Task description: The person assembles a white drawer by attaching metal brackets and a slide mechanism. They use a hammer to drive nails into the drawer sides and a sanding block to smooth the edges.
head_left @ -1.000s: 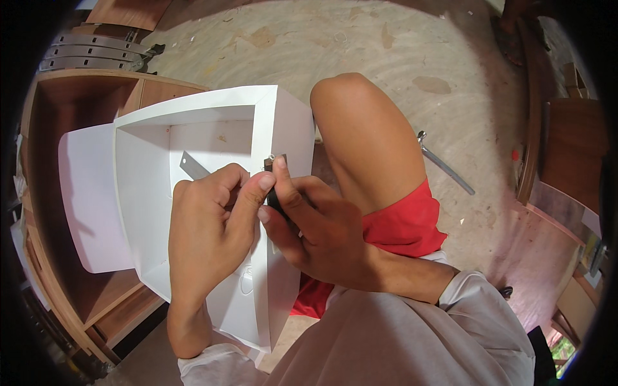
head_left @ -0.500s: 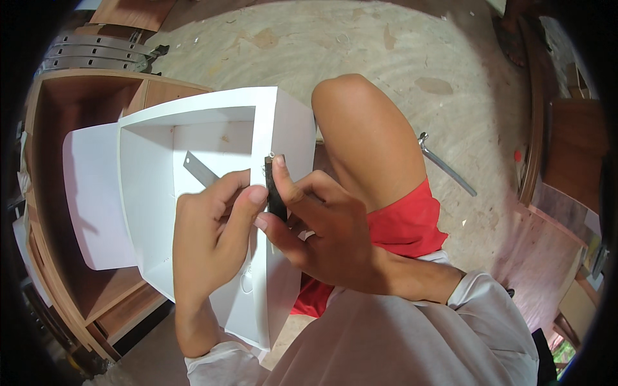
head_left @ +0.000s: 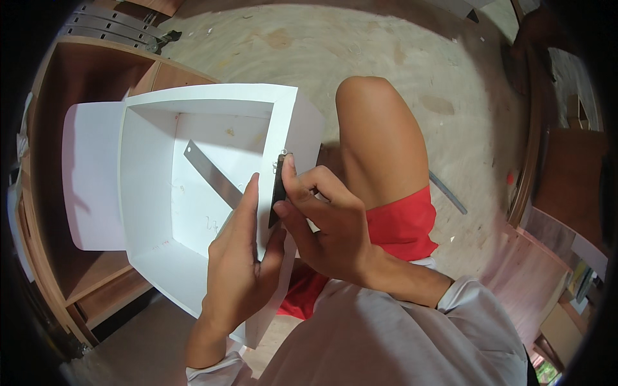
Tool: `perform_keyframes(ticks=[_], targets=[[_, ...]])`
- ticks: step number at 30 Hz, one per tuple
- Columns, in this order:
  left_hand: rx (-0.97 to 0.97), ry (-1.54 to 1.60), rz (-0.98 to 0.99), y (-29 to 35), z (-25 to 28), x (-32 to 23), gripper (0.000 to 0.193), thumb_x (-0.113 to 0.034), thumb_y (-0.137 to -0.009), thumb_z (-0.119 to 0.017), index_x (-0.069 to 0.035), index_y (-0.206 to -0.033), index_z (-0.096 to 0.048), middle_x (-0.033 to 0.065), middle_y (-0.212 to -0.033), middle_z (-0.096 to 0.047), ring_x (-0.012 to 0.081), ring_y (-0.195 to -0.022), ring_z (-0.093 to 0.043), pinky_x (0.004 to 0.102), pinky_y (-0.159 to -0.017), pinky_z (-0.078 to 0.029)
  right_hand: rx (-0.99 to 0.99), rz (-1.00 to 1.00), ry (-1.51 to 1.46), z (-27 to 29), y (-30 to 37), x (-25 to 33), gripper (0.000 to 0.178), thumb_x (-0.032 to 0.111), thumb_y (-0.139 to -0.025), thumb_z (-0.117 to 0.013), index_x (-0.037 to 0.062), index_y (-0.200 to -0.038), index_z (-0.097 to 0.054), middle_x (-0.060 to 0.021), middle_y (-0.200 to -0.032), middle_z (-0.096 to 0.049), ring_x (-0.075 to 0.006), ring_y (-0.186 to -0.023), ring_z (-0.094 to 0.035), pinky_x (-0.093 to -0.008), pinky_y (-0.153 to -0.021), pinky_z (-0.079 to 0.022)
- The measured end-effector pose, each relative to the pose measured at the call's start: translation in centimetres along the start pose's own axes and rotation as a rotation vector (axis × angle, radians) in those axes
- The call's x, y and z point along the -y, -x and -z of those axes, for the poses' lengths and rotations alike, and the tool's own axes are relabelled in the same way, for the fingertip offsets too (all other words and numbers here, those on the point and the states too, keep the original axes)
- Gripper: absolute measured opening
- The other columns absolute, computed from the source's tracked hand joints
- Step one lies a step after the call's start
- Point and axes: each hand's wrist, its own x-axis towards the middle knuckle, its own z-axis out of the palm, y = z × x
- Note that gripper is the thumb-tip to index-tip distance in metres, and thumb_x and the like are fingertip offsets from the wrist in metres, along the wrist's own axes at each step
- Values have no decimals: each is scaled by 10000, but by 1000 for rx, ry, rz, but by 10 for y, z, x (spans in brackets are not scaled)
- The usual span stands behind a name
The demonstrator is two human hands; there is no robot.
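Observation:
A white open box [head_left: 145,186] sits tilted in front of me, against my legs. My right hand [head_left: 328,219] pinches a small dark flat blade-like strip [head_left: 279,186] between thumb and fingers, held along the box's right rim. Thin pale curls [head_left: 284,152] cling by the strip's upper end. My left hand [head_left: 241,257] straddles the same rim just below, its straight fingers on the inside and its thumb on the outer side. Inside the box lies a steel ruler [head_left: 212,174], its lower end hidden behind my left fingers.
A brown wooden cabinet [head_left: 96,270] stands at the left, with a white panel [head_left: 93,177] between it and the box. Metal slide rails [head_left: 109,27] lie at the far left. On the floor beyond my bent knee is a grey metal bar [head_left: 448,192].
My left hand has come away from the strip's side and shifted right and down onto the rim. The right hand still holds the strip. More of the ruler shows.

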Motion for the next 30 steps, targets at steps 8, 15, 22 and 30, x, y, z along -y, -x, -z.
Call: perform_keyframes(ticks=[8,15,22,30], targets=[[-193,-108,-212,2,-16,-7,633,34,-988,-597,145,-1571,-378,357,-1208,-687,474,-1018,-746,457,-839,-604,1,-46,-78,15,-13,-24,475,10,-803,-910,7,-1259,-776,-95,-1029,-685,-173,-845,-661,-299,-689,-530],[-245,-139,-196,3,-24,-5,514,29,-991,-624,144,-1471,-482,333,-1145,-703,466,-962,-748,468,-801,-606,-99,-287,-290,19,-48,-47,924,217,-673,-1034,39,-1480,-620,-139,-1462,-589,-284,-1291,-593,-392,-1117,-465],[-295,-162,-107,0,-27,-15,398,14,-987,-656,131,-1354,-561,278,-1023,-720,437,-871,-754,464,-731,-601,348,-415,-692,32,-81,-71,1015,202,-668,-1037,55,-1542,-542,-122,-1510,-589,-244,-1409,-535,-403,-1191,-413],[-304,-171,-234,-4,-25,-11,435,47,-949,-622,164,-1364,-564,291,-1004,-721,425,-865,-763,457,-723,-606,359,-257,-322,32,-79,-67,1036,134,-676,-1013,115,-1562,-475,-90,-1457,-597,-247,-1405,-526,-397,-1188,-411]])
